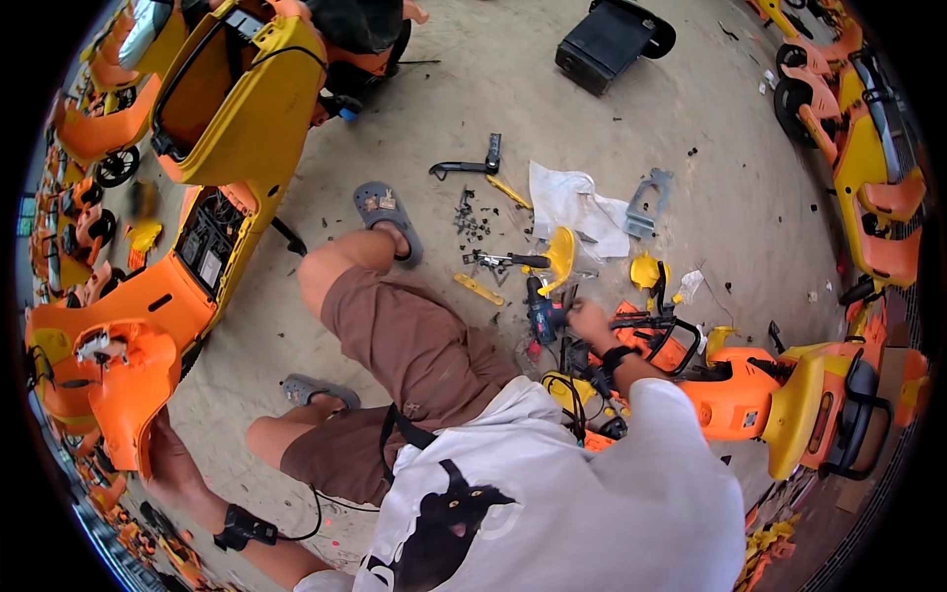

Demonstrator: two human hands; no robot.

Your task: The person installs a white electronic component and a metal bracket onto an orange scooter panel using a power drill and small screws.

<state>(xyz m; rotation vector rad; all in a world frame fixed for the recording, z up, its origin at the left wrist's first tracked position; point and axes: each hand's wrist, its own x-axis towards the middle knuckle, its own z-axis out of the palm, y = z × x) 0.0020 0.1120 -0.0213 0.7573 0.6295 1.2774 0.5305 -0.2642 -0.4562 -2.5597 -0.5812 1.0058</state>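
My left hand (176,462) grips the lower edge of a curved orange scooter panel (133,395), its fingers partly hidden behind it. Held upright, the panel has a metal lock part near its top and stands close to the partly stripped orange and yellow scooter (138,306) on my left. On my right, my right hand (590,324) is closed at a dark blue cordless drill (545,312) low over the floor; the fingertips are small and hard to make out. Beside the drill lie a yellow curved part (560,255) and a black-handled tool (505,260).
Loose screws (470,219), a white sheet (577,207), a grey metal bracket (646,202) and a black lever-shaped part (472,166) lie ahead. Farther off sits a black box (607,47). Another orange scooter (730,403) lies at right, with cables around it. More scooters line both sides.
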